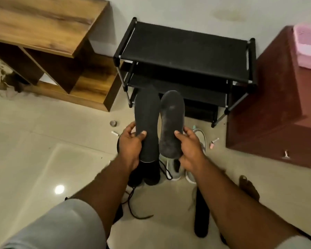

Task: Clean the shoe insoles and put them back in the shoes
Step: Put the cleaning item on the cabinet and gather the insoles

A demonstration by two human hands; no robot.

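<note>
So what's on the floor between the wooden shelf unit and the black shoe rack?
Head view: mostly bare tile between the wooden shelf unit and black shoe rack; only a small grey round object lies just in front of the gap.

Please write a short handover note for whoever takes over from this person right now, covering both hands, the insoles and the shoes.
Left hand grips the dark insole near its heel end.
Right hand grips the dusty grey insole the same way; both insoles are held up side by side in front of the black shoe rack.
A black shoe and a white shoe sit on the floor below the hands.
Done: both insoles are out of the shoes.
Left: the grey insole looks dusty, so clean both, then refit them.
</note>
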